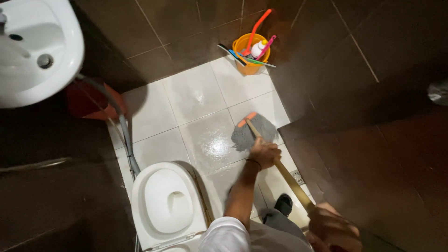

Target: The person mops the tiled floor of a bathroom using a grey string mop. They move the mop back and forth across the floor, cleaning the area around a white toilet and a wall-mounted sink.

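White tiled floor with cleaning gear standing on it

The floor (196, 93) is laid in large glossy white tiles with thin dark joints and looks wet and shiny near the middle. A grey mop head (252, 133) with an orange clamp lies flat on it, right of centre. An orange bucket (249, 67) holding brushes and a white bottle stands in the far corner against the dark walls. A white toilet (165, 205) stands at the near left, a grey hose (125, 133) running beside it. A red bin (86, 100) sits under the sink, and a dark shoe (283, 204) rests near the mop handle.
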